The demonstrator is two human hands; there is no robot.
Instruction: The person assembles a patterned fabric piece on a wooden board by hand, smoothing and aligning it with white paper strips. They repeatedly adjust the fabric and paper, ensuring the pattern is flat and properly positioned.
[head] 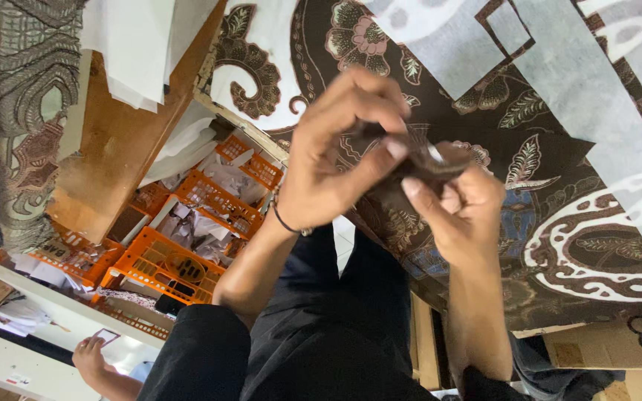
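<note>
Dark fabric scrap (417, 160) lying crosswise, pinched between left hand (339, 152) and right hand (458, 212) fingers

Both forearms reach up from the dark-clothed torso and the hands meet. The left hand (339, 152), a thin black band on its wrist, curls its fingers with the thumb pressing toward the right hand (462, 204), whose fingers pinch closed beside it.

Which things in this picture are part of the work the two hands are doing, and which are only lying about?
In the work:
- left hand, pinching
- right hand, gripping from below
- small dark fabric piece held between them

Lying about:
- patterned brown cloth spread underneath
- white paper pieces on it
- orange crates
- another person's hand with a card
</note>
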